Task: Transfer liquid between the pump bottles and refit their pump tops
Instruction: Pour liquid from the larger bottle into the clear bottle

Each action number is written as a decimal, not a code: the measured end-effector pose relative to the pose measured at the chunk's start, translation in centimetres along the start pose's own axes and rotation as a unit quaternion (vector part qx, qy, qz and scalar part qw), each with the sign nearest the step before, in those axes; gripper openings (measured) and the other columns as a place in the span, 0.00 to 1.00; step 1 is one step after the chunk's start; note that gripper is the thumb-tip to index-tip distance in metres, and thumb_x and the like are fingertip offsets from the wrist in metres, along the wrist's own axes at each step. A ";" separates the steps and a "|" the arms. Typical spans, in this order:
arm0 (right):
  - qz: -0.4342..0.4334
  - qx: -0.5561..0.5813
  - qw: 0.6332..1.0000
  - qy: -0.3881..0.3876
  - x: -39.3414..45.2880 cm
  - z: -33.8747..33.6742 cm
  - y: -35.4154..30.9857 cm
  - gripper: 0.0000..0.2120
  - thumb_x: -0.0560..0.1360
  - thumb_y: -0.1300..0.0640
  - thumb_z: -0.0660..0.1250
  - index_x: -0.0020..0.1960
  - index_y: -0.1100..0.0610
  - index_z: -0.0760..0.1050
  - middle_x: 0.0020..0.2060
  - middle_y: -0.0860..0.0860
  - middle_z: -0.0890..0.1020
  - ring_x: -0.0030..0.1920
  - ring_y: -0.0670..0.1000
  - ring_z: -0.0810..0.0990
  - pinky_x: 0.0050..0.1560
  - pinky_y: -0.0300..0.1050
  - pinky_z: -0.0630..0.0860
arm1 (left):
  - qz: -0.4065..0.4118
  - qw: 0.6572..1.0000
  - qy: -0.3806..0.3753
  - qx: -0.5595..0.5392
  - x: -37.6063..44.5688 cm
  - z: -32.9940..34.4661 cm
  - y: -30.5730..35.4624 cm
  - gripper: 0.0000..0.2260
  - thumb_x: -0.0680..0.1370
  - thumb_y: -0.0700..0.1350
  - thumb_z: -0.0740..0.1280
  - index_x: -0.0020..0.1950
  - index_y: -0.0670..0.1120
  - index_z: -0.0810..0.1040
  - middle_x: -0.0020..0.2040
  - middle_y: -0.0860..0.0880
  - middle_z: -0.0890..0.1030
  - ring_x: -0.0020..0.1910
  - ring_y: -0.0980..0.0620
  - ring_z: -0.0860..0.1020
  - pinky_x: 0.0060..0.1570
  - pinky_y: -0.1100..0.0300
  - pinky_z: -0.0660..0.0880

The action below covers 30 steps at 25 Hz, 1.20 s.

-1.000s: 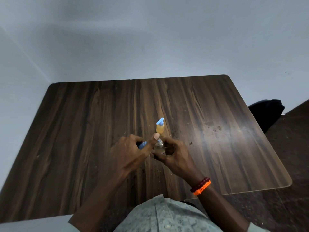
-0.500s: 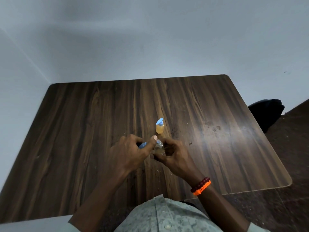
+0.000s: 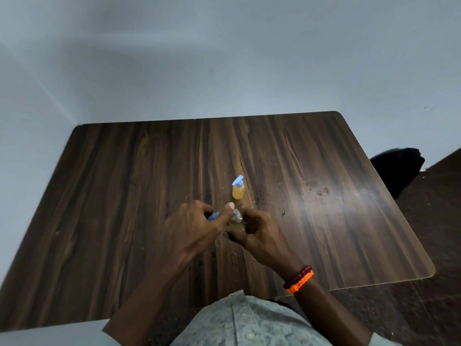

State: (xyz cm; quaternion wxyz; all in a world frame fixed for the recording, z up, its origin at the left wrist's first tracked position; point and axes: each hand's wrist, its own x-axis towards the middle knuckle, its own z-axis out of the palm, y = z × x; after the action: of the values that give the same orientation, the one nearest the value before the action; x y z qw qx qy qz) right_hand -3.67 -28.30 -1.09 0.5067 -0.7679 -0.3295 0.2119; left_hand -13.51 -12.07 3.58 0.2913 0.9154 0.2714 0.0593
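Note:
A small bottle of orange liquid (image 3: 238,190) with a blue pump top stands upright on the wooden table (image 3: 124,196), just beyond my hands. Nearer to me, my right hand (image 3: 257,233) grips a small clear bottle (image 3: 235,221) that holds only a little liquid. My left hand (image 3: 194,228) pinches that bottle's blue pump top (image 3: 214,216) at the neck, thumb raised over the opening. The pump's nozzle sticks out to the left between my fingers. Much of the clear bottle is hidden by my fingers.
Small drops and a smeared stain (image 3: 319,188) mark the table to the right of the bottles. A dark object (image 3: 399,168) lies on the floor past the table's right edge. Grey walls close in behind and to the left.
My left thumb has shifted slightly on the pump top at the clear bottle's neck. Both hands and the orange bottle stay where they were.

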 end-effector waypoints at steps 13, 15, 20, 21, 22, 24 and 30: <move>-0.002 -0.005 1.000 -0.004 0.0 -0.4 -0.1 0.18 0.73 0.45 0.75 0.60 0.52 0.82 0.52 0.46 0.86 0.51 0.46 0.85 0.50 0.53 0.85 | -0.009 1.000 -0.004 -0.025 0.0 0.2 -0.3 0.41 0.72 0.82 0.51 0.32 0.47 0.81 0.26 0.48 0.78 0.24 0.55 0.73 0.30 0.59 0.71; -0.002 -0.009 1.000 -0.009 0.1 -0.5 -0.1 0.17 0.74 0.47 0.76 0.59 0.52 0.82 0.52 0.47 0.86 0.51 0.46 0.85 0.49 0.53 0.85 | -0.005 1.000 -0.005 -0.012 -0.1 0.1 -0.1 0.36 0.77 0.77 0.55 0.33 0.47 0.82 0.27 0.48 0.79 0.25 0.53 0.76 0.29 0.61 0.70; 0.000 0.004 1.000 -0.007 0.0 -0.3 -0.3 0.18 0.72 0.45 0.76 0.59 0.52 0.82 0.51 0.48 0.87 0.49 0.47 0.86 0.48 0.55 0.85 | -0.018 1.000 -0.005 -0.017 0.1 0.2 -0.2 0.37 0.75 0.79 0.56 0.31 0.47 0.80 0.25 0.50 0.77 0.25 0.56 0.74 0.30 0.61 0.69; -0.004 0.005 1.000 -0.008 0.1 -0.4 -0.3 0.20 0.72 0.43 0.75 0.59 0.52 0.82 0.51 0.47 0.86 0.50 0.47 0.86 0.49 0.55 0.85 | -0.018 1.000 -0.007 -0.024 0.1 0.2 -0.3 0.40 0.73 0.82 0.53 0.31 0.47 0.80 0.25 0.49 0.76 0.24 0.57 0.73 0.30 0.60 0.70; -0.007 0.004 1.000 -0.009 0.2 -0.5 -0.3 0.21 0.72 0.41 0.74 0.60 0.52 0.82 0.51 0.47 0.86 0.51 0.47 0.86 0.49 0.55 0.85 | -0.018 0.999 -0.008 -0.031 0.2 0.3 -0.4 0.42 0.72 0.83 0.51 0.32 0.47 0.81 0.26 0.47 0.77 0.24 0.57 0.73 0.30 0.60 0.71; -0.004 0.001 1.000 -0.012 0.3 -0.7 -0.3 0.20 0.72 0.41 0.74 0.59 0.52 0.82 0.51 0.46 0.86 0.50 0.47 0.86 0.49 0.54 0.85 | -0.017 0.999 -0.006 -0.032 0.2 0.3 -0.4 0.41 0.72 0.81 0.50 0.33 0.47 0.82 0.27 0.46 0.80 0.25 0.56 0.74 0.29 0.60 0.70; -0.002 -0.009 1.000 -0.011 0.1 -0.4 -0.1 0.17 0.74 0.46 0.75 0.59 0.53 0.82 0.50 0.47 0.86 0.49 0.46 0.85 0.48 0.53 0.85 | -0.022 1.000 -0.009 -0.008 0.3 0.2 0.0 0.37 0.75 0.79 0.54 0.32 0.48 0.81 0.26 0.49 0.78 0.25 0.56 0.75 0.30 0.61 0.69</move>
State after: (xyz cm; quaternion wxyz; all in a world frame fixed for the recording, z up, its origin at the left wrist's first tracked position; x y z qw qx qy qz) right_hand -3.32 -28.44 -0.87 0.4968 -0.7693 -0.3381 0.2167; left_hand -13.18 -11.98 3.41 0.3020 0.9074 0.2884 0.0467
